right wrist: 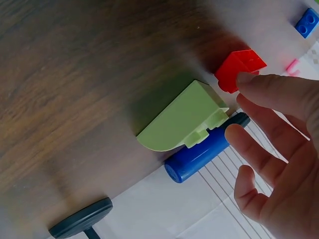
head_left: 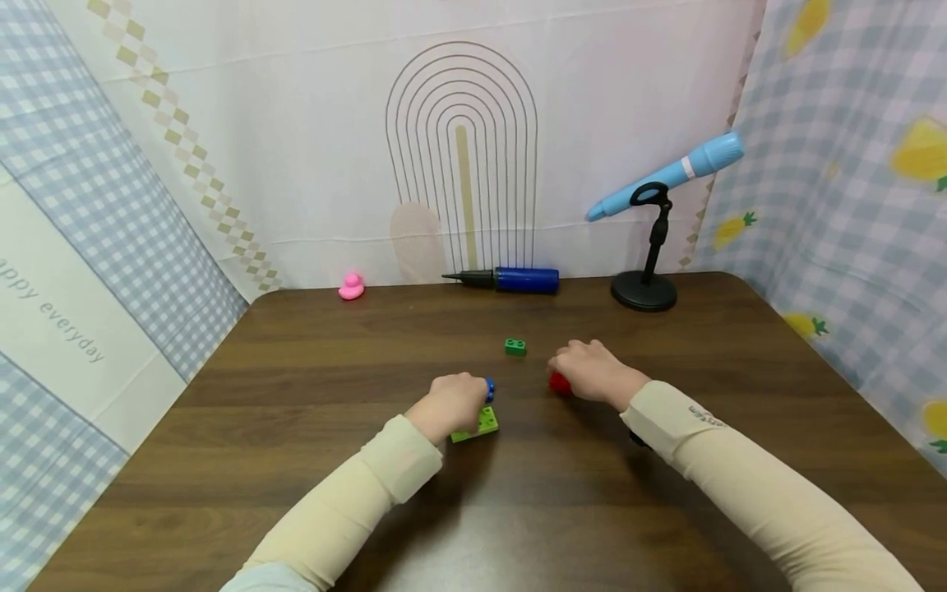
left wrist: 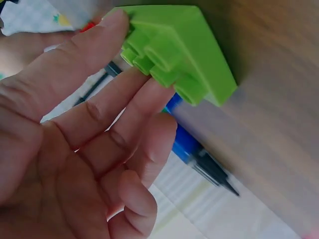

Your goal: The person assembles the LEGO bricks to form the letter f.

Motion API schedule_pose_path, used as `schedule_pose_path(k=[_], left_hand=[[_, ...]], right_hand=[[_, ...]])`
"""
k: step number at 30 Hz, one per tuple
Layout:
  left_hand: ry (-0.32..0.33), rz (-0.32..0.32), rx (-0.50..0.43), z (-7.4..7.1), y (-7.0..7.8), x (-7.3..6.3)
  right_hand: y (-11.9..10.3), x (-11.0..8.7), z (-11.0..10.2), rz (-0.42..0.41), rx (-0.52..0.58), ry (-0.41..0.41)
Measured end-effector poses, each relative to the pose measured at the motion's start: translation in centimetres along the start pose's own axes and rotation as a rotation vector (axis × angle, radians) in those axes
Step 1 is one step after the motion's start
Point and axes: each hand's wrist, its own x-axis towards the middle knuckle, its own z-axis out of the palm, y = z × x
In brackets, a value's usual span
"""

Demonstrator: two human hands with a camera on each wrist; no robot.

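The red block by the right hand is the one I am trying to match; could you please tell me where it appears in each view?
Head: right of centre, the red block sits partly hidden under the right hand.
Left wrist: only a small red patch shows, near the top edge, left of centre.
Right wrist: upper right, at the thumb's tip.
Shared landmark: the blue pump.

A brown table (head_left: 222, 460) bears bricks (head_left: 515, 348), a duck (head_left: 352, 287), pump (head_left: 527, 279) and stand (head_left: 644, 292).
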Motion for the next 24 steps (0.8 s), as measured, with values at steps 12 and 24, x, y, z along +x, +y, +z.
schedule_pose_path(k=[12, 24], left_hand=[[0.008, -0.142, -0.043, -0.1, -3.4, 0.2], [0.092, -0.054, -0.068, -0.4, -2.8, 1.8]], right_hand=[[-0.1, 0.2, 0.1, 0.019, 0.02, -0.033], [-0.3, 0.6, 0.3, 0.047, 0.026, -0.076]])
